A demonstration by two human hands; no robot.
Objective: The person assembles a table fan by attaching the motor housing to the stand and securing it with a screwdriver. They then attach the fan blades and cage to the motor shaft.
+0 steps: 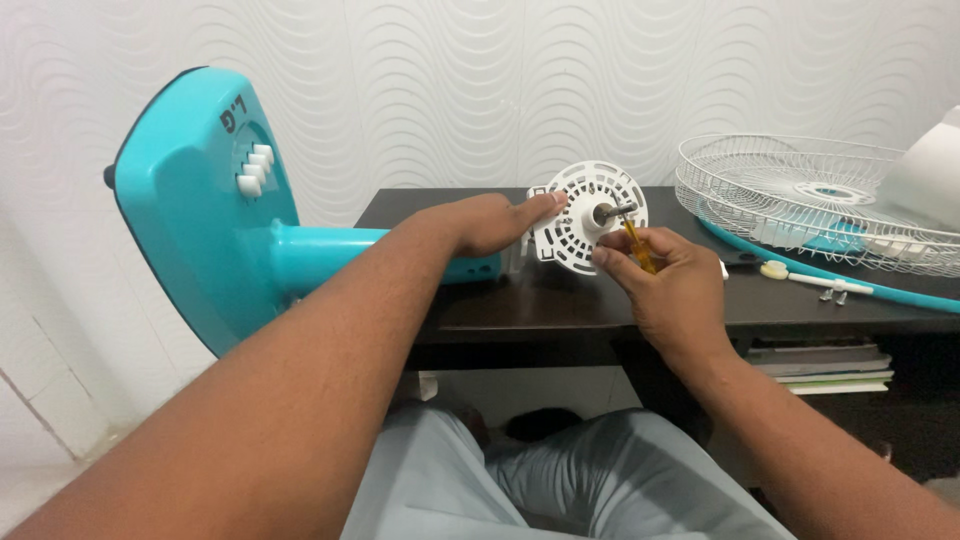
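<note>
A turquoise pedestal fan lies on its side, its base (pixel 190 200) to the left and its pole (pixel 330 250) running toward a dark table (pixel 560 300). The white round motor housing (pixel 590 215), with a metal shaft in its centre, faces me. My left hand (pixel 495 222) grips the left edge of the housing. In my right hand (pixel 660 275) is a yellow-handled screwdriver (pixel 636 245), its tip pointing at the housing near the shaft.
A white wire fan guard (pixel 800 200) with a turquoise rim lies on the table at the right. A white knob (pixel 775 270) and small screws (pixel 832 294) lie in front of it. Books (pixel 820 365) sit on a shelf below. My grey-trousered lap (pixel 560 480) is beneath.
</note>
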